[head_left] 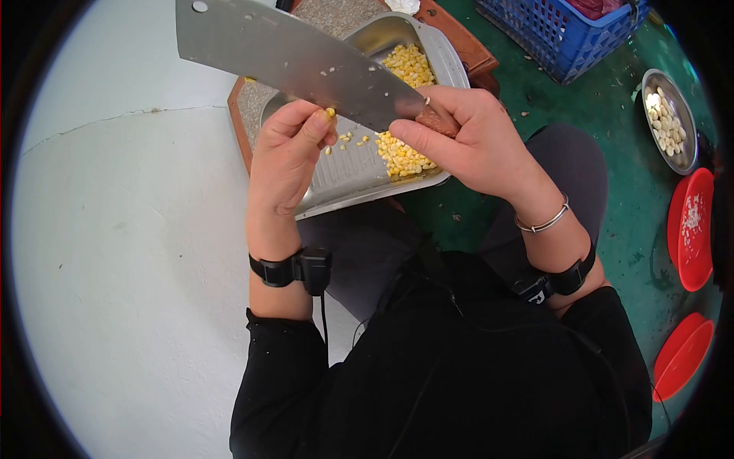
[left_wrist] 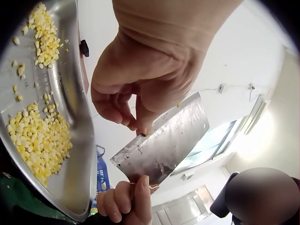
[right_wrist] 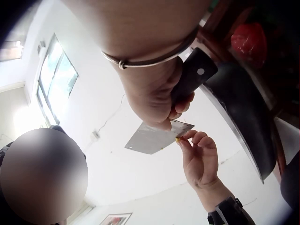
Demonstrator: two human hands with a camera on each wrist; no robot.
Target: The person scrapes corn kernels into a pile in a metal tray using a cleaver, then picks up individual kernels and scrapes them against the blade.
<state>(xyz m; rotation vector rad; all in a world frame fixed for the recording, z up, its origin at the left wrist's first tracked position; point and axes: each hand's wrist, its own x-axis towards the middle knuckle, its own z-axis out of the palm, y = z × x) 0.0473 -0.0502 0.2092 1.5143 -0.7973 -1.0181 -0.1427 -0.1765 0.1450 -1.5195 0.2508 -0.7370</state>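
Observation:
My right hand (head_left: 483,145) grips the handle of a broad cleaver (head_left: 294,57), thumb pressed near the base of the blade. The black handle (right_wrist: 193,75) sticks out behind the palm in the right wrist view. Between thumb and fingertips my left hand (head_left: 284,164) pinches a small yellow corn kernel (head_left: 330,112), right at the blade's lower edge. A few yellow bits cling to the blade. Below both hands is a metal tray (head_left: 359,203) with two heaps of corn kernels (head_left: 401,158) and several loose ones; the cleaver hides part of it.
The tray overlaps a brown-edged stool or small table (head_left: 474,57). A blue basket (head_left: 569,46) stands at the back right. On the green floor to the right are a metal bowl (head_left: 690,157) of pale pieces and two red bowls (head_left: 692,264). White floor lies left.

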